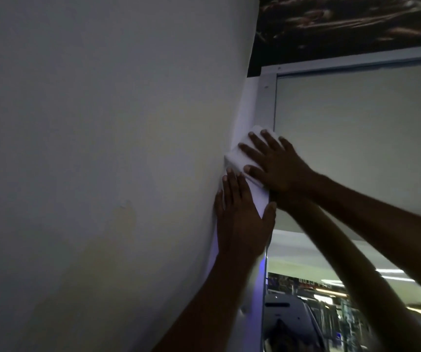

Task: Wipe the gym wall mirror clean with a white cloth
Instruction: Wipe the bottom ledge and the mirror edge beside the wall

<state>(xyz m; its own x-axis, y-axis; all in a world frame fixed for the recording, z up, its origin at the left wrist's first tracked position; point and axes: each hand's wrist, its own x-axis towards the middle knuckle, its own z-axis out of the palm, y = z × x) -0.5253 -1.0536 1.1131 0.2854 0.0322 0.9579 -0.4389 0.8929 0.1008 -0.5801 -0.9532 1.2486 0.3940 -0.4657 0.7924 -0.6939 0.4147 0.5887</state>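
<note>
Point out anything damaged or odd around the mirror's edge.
Small dent or bump in the white wall, left of the left hand. The white cloth under the right hand sits on the frame, not the glass.

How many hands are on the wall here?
2. The right hand presses the cloth against the mirror's frame; the left hand rests flat just below, on the wall's edge.

Cloth on mirror frame; wall left.
</note>
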